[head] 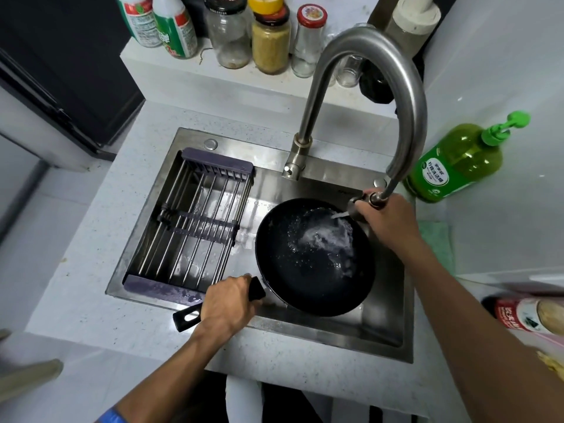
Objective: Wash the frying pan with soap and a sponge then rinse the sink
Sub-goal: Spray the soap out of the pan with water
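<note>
Over the sink's (305,334) right half I hold the wet, slippery, rigid frying pan (314,257) by its black handle (219,306), left hand (229,300) wrapped tight, right hand (387,218) gripping the running faucet's spray head (363,204).

From my remote seat I am looking down into a small home kitchen. A stainless steel sink (320,331) is set into a pale speckled tabletop (91,270), with a tall gooseneck faucet (366,56) arching over it and water running from its spray head. A sliding drain rack (195,221) spans the left of the basin, and a black frying pan (314,270) sits in the right. A green pump bottle of dish soap (457,166) stands on the tabletop beside the sink. On the ledge (189,68) behind stand glass jars (271,41) and cleaner bottles (174,29), the clutter of a lived-in household.
</note>
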